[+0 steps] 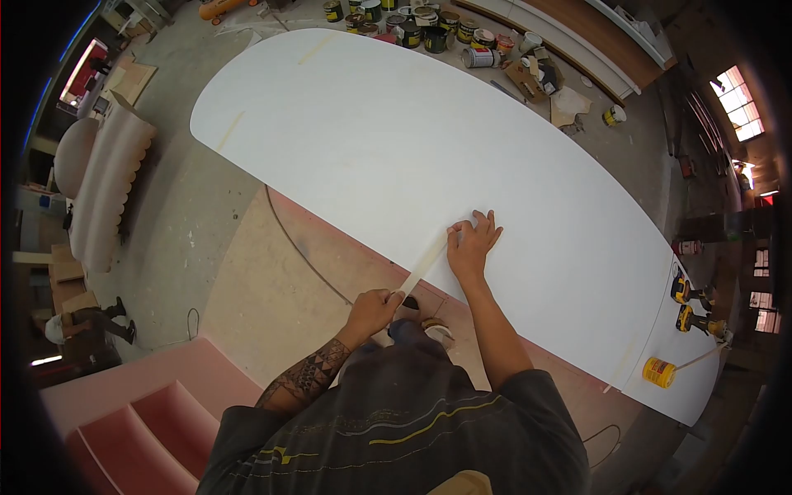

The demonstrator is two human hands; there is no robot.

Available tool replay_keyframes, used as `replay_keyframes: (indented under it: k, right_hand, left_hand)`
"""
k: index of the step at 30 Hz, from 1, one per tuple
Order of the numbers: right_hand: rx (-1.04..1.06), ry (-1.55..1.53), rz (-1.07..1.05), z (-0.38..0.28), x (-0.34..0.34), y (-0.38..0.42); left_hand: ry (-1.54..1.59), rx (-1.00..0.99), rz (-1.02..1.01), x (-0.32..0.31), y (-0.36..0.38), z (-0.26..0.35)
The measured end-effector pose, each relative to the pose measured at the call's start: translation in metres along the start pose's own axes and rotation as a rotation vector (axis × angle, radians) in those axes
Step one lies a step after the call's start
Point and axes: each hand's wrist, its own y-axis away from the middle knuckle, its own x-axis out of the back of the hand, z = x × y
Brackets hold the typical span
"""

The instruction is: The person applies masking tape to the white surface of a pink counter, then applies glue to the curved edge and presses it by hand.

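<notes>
A pale strip of masking tape [426, 262] stretches between my two hands across the near edge of a large white rounded panel [346, 124]. My left hand [376, 312] is closed on the lower end of the strip, just off the panel's edge. Over the white surface, my right hand [472, 246] pinches the upper end between thumb and forefinger, its other fingers spread. Similar tape strips lie on the panel: one at the left edge [232, 130], one at the far end [317, 49] and a faint one at the right [631, 360].
Two yellow-and-black cordless drills [681, 318] and a yellow tub [659, 372] with a stick sit on the panel's right end. Many paint cans [436, 39] stand beyond it. A pinkish shelved unit [140, 412] is at lower left. Another person [82, 323] is far left.
</notes>
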Motion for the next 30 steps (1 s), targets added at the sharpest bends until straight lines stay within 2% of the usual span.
replay_keyframes:
  k: [2,9,16,18,25,28,30]
  right_hand:
    - [0.004,-0.001,0.008,0.003,-0.004,0.001]
    - [0.029,-0.041,0.056,0.005,-0.006,0.004]
    - [0.049,-0.012,0.042,0.006,-0.01,0.004]
    - [-0.01,-0.066,0.059,0.005,-0.01,0.006]
    - [-0.05,-0.111,0.098,0.008,-0.009,0.004]
    - [0.057,-0.044,0.112,0.007,-0.002,0.015]
    - [0.225,-0.056,-0.032,0.006,0.005,0.033]
  left_hand:
    - [-0.11,-0.006,-0.018,-0.008,-0.004,0.0]
    - [-0.196,-0.023,0.032,-0.021,-0.002,0.0]
    - [-0.165,-0.004,0.016,-0.025,-0.004,-0.003]
    - [-0.161,-0.017,0.029,-0.03,-0.006,-0.007]
    - [0.076,-0.076,0.086,-0.056,-0.028,-0.043]
    - [0.111,-0.107,0.108,-0.06,-0.026,-0.048]
    - [0.114,-0.115,0.119,-0.064,-0.027,-0.053]
